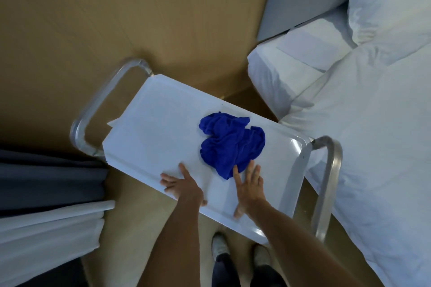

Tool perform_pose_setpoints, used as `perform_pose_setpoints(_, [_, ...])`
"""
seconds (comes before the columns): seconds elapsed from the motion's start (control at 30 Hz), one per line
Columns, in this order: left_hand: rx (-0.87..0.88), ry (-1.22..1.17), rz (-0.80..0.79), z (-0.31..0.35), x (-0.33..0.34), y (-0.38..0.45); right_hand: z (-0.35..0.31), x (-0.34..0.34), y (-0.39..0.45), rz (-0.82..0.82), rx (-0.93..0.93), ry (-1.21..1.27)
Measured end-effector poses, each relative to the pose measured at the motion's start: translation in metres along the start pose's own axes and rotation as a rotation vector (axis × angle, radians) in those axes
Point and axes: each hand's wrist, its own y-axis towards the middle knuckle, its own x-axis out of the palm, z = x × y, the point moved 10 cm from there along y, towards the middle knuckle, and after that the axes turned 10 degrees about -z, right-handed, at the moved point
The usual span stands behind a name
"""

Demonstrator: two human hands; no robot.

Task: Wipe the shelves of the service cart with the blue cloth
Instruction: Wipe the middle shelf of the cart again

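Blue cloth: the blue cloth (232, 143) is a deep, saturated royal blue, crumpled into a loose heap with many soft folds and ridges; it is not spread flat. One pointed corner trails toward the person's near side.
Cloth position: it lies on the top shelf (158, 128) of the service cart, toward the right half of that surface, away from the left end.
Top shelf: white, glossy, rectangular with a shallow raised rim and rounded corners; it sits at an angle across the view.
Cart handles: a curved metal handle (98, 109) stands at the left end and another metal handle (331, 179) at the right end.
Left hand: the left hand (179, 185) lies flat on the near edge of the shelf, fingers straight and spread, holding nothing, apart from the cloth.
Right hand: the right hand (248, 187) is flat and spread on the shelf, its fingertips touching the near edge of the cloth; the fingers are not curled round it.
Hands together: the two hands are apart, side by side on the shelf.
Bed: a bed (373, 147) with white linen and pillows stands just beside the cart's right end.
Floor: tan floor (116, 18) around the cart; the person's shoes (219, 246) show below the shelf.
Curtains: dark and white curtains (46, 205) hang at the left.
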Motion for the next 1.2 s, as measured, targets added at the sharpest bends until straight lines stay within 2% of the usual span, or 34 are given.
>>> perform_pose_setpoints(0.27, [-0.024, -0.110, -0.055, 0.010, 0.030, -0.030, 0.027, -0.010, 0.009, 0.081, -0.065, -0.173])
perform_pose_setpoints(0.43, [-0.081, -0.192, -0.083, 0.020, 0.032, -0.040, 0.035, -0.032, 0.009, 0.127, -0.015, -0.271])
perform_pose_setpoints(0.57, [-0.074, -0.265, -0.055, 0.027, 0.022, -0.041, 0.039, -0.046, 0.004, 0.202, 0.001, -0.182])
perform_pose_setpoints(0.67, [-0.042, -0.247, 0.039, 0.019, 0.011, -0.038, 0.046, -0.050, 0.008, 0.235, -0.087, -0.021])
perform_pose_setpoints(0.77, [-0.021, -0.337, 0.105, 0.001, -0.001, -0.022, 0.035, -0.054, 0.024, 0.128, -0.151, 0.041])
perform_pose_setpoints(0.87, [-0.074, -0.569, 0.105, -0.026, -0.002, 0.001, 0.012, -0.061, 0.041, 0.035, -0.143, -0.096])
perform_pose_setpoints(1.0, [-0.091, -0.690, 0.079, -0.028, -0.010, 0.024, -0.001, -0.089, 0.062, 0.089, -0.070, -0.187])
perform_pose_setpoints(1.2, [-0.145, -0.757, 0.000, -0.025, -0.054, 0.044, -0.021, -0.154, 0.096, 0.108, -0.080, -0.233])
